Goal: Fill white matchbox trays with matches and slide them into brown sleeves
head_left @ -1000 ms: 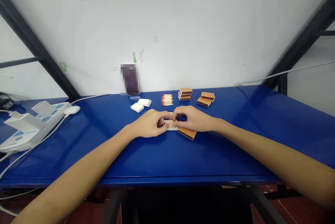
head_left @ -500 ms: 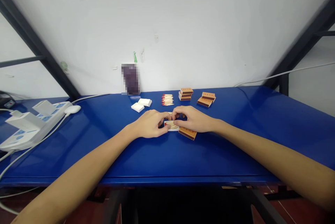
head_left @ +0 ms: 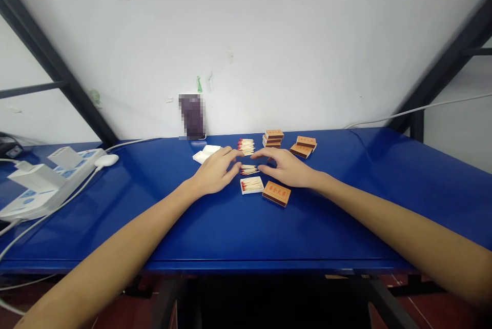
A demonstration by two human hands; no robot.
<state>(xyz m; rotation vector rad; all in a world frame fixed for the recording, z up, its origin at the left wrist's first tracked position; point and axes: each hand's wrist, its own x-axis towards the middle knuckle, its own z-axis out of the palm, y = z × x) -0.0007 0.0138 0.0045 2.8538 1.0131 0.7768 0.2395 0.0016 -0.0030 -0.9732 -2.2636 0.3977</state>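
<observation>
My left hand (head_left: 218,169) hovers over the blue table, thumb and fingers apart, at the left end of a small pile of matches (head_left: 249,169). On the pile's other side is my right hand (head_left: 283,166), its thumb and forefinger also spread, with nothing held. Just nearer to me lies a white matchbox tray (head_left: 251,191) with red-headed matches inside. Beside it, slightly turned, rests an orange matchbox sleeve (head_left: 277,193). Beyond my fingertips is a larger pile of matches (head_left: 246,146).
White matchbox trays (head_left: 209,149) lie behind my left hand. Stacked matchboxes (head_left: 273,138) stand at the back, with more matchboxes (head_left: 303,147) to their right. A pixelated dark phone-like object (head_left: 192,116) leans on the wall. A power strip (head_left: 49,185) with cables occupies the left.
Both hands have left the filled tray and moved away from me, spreading their fingers around the small match pile. The tray and the sleeve beside it are now uncovered.
</observation>
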